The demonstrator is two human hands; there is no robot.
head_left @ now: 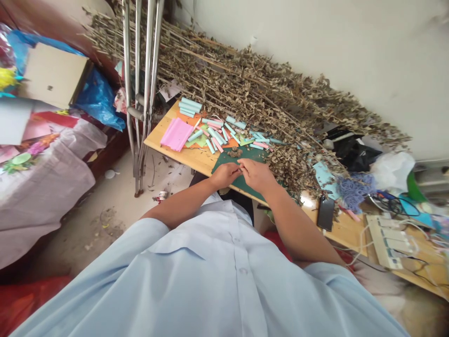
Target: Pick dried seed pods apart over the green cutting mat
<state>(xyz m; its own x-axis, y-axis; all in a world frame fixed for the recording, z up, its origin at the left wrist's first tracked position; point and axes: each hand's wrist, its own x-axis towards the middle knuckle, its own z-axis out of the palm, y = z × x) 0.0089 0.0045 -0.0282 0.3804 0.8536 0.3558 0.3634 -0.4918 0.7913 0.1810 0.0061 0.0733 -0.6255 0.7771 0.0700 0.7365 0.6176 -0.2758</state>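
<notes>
My left hand (225, 175) and my right hand (257, 175) meet at the fingertips over the front edge of a dark green mat (228, 158). Both are closed in a pinch, and whatever lies between the fingers is too small to make out. Just beyond them on the mat is a little clump of crumbled dry leaf (235, 152). A heap of dry leaves (289, 168) lies to the right of my right hand. Past the mat, blue and pink paper rolls (217, 135) are scattered over orange and green sheets, beside a stack of pink paper (177, 134).
Long dried leafy stalks (245, 79) cover the table's back along the wall. Metal crutches (149, 70) stand at the left. On the right are a phone (325, 213), a purple yarn tangle (356, 192) and a power strip (386, 241) with cables. A cloth-covered surface (45, 187) is far left.
</notes>
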